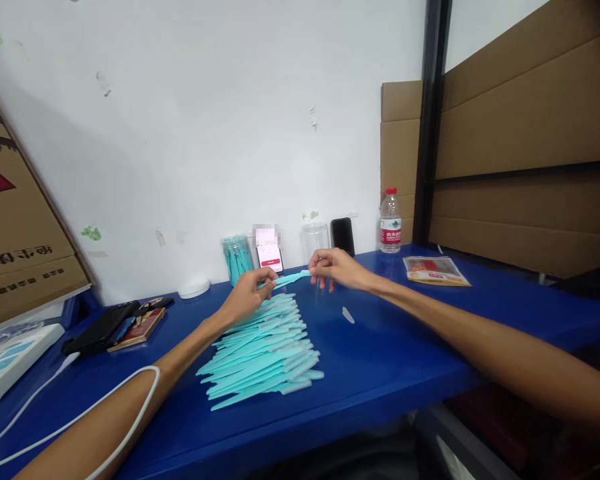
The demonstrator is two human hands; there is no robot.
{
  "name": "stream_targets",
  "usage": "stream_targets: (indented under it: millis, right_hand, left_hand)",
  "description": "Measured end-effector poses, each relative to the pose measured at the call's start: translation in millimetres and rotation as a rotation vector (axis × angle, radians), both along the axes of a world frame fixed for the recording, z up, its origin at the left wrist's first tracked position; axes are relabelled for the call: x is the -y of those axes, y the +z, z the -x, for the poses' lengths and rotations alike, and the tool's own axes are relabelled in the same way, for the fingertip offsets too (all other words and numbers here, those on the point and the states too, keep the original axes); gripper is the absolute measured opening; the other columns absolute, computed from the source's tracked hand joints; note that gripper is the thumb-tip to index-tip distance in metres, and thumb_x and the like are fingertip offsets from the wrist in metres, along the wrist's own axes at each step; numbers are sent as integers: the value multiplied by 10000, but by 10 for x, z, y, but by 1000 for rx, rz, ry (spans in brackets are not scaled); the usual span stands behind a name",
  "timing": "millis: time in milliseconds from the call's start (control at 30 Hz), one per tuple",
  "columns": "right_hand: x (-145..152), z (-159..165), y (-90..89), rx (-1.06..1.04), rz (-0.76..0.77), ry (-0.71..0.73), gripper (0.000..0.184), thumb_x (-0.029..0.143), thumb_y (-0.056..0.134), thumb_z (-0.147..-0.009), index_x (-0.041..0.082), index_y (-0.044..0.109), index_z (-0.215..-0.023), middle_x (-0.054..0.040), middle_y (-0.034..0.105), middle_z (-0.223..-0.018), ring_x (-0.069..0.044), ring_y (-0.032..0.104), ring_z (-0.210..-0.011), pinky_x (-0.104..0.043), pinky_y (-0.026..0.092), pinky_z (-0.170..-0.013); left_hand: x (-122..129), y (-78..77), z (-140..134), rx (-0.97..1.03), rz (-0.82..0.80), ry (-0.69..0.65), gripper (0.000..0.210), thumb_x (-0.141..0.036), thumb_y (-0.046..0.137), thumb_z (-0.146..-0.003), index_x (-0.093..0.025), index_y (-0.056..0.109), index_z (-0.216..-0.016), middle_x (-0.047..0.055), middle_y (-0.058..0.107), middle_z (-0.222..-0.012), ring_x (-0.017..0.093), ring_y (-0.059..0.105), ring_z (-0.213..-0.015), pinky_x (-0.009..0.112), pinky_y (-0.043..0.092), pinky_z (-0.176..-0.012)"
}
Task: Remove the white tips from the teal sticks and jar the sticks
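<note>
Between my two hands, above the far end of the pile, stretches a slim teal eyebrow razor (294, 277). My left hand (250, 291) is closed on its handle. The thumb and fingertips of my right hand (339, 268) pinch its other end, where a cap may sit; my fingers hide the detail. Below lies a layered pile of teal eyebrow razors (260, 357), their paler, capped-looking ends pointing right. A small translucent cap (348, 315) rests apart on the blue table (380, 347), to the right of the pile.
Along the wall stand a jar of teal razors (238, 261), a lit phone (269, 252), a clear jar (315, 239), a black object (343, 235) and a water bottle (391, 223). A white lid (194, 289) lies left; a packet (437, 271) lies right. A white cable (153, 393) crosses my left forearm.
</note>
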State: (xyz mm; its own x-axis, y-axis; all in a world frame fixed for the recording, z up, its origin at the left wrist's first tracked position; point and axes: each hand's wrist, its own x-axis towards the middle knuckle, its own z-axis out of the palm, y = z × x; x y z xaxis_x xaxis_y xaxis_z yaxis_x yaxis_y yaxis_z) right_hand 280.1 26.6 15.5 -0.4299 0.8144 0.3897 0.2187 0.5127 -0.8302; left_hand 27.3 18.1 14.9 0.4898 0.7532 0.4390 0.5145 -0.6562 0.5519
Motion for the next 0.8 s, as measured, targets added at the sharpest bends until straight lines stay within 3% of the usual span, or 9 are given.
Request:
stream_targets:
  millis: [200,300,367,500,600,700,800]
  right_hand:
    - [-17,19,-35,77,35,-1,133,278,606,-827,146,592,-838,-78,701,-759,-145,625,-549,-221,475,-403]
    - [-31,26,-54,150,-31,-82,144,285,619,-814,143,639,-806,-64,672,-735,-146,616,-596,-212,468,-424]
    - [-37,12,-42,198,-102,-180,152,290,631,-802,144,673,-792,-49,648,-721,-137,589,-594,-207,444,-429]
    - [-64,-67,23,292,-267,-379,145,262,630,-800,139,701,-767,-39,644,-697,-135,565,-602,-230,396,-498]
    - [-99,-126,57,336,-362,-457,124,232,634,-794,138,699,-745,-44,659,-699,-152,584,-665,-245,380,-564]
    - [-114,-137,59,346,-373,-452,120,225,630,-797,137,699,-752,-45,667,-707,-155,588,-676,-248,371,-581]
    - [-77,-98,54,339,-375,-393,130,229,628,-805,134,698,-751,-37,654,-686,-146,573,-653,-246,366,-576]
  left_hand:
    - [-28,7,15,6,30,23,230,-382,501,-878,-168,588,-873,-13,571,-645,104,491,-488,215,401,-460]
    - [-89,-16,42,50,11,39,322,-447,445,-900,-169,604,-929,31,621,-765,157,586,-653,234,467,-504]
    - [-156,-37,94,49,-57,125,356,-454,395,-921,-178,607,-1000,54,651,-857,190,618,-783,264,506,-581]
    - [-310,-95,266,-237,-203,274,346,-390,394,-922,-199,647,-1059,75,691,-1059,240,629,-945,360,496,-817]
    - [-379,-150,373,-427,-108,173,411,-375,356,-938,-222,616,-1217,61,626,-1276,256,575,-1146,362,443,-944]
    - [-389,-173,415,-507,-30,87,442,-381,333,-952,-240,580,-1290,36,614,-1302,236,557,-1184,333,429,-965]
    - [-372,-146,422,-552,-101,162,422,-392,381,-935,-239,613,-1253,53,659,-1218,255,574,-1130,334,446,-904]
